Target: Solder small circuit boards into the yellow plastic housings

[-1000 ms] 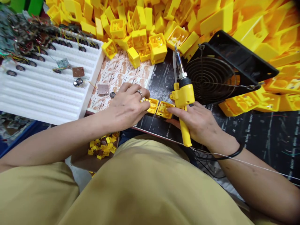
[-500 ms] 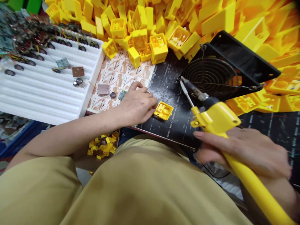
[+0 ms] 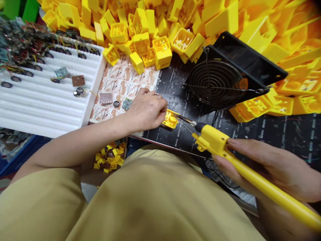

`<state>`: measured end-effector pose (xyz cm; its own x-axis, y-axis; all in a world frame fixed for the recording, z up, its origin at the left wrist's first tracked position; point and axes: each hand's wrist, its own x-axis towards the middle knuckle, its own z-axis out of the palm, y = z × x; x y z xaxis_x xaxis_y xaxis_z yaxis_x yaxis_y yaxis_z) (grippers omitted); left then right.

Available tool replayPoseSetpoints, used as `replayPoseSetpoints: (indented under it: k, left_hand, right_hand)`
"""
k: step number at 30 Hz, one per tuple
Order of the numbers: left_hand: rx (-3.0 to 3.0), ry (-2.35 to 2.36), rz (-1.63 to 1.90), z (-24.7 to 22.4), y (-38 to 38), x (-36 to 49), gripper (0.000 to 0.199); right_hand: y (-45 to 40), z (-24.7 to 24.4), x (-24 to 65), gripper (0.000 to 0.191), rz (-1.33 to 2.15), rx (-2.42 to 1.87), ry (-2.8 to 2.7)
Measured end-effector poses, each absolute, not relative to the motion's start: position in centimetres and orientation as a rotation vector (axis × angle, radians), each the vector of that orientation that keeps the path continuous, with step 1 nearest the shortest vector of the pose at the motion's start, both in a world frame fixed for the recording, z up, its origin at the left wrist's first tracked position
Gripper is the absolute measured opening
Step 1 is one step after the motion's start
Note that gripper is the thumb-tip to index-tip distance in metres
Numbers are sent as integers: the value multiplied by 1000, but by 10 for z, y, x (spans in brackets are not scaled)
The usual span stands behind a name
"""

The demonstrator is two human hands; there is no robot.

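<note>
My right hand (image 3: 271,167) is wrapped round a yellow soldering iron (image 3: 215,137) fitted with a thin feed tube beside its tip. The tip reaches into a small open yellow plastic casing (image 3: 172,117) lying on the black bench sheet. At the casing's left edge is my left hand (image 3: 150,110), with thumb and fingers pinched together; whatever they hold is hidden. Just left of that hand lie a green circuit board (image 3: 127,104), a small round black part (image 3: 116,103) and a brown board (image 3: 106,98).
Yellow casings (image 3: 140,43) are heaped along the back. A black fan with a wire grille (image 3: 213,83) stands behind the soldering iron. To the left, a white ribbed foam tray (image 3: 45,107) carries wired boards and round parts. A box of small yellow pieces (image 3: 110,157) sits below the bench edge.
The soldering iron has come down and left from in front of the fan to the casing. My left hand stays beside the casing. The whole view has shifted slightly.
</note>
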<state>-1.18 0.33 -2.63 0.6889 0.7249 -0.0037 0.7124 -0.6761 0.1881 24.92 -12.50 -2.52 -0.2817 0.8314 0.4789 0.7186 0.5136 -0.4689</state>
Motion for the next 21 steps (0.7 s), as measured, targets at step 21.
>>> replayPoseSetpoints:
  k: [21]
  left_hand:
    - [2726,1130,-197,-13,15,4,18]
  right_hand:
    - [-118,-1,244,7,225,-1237,-2266]
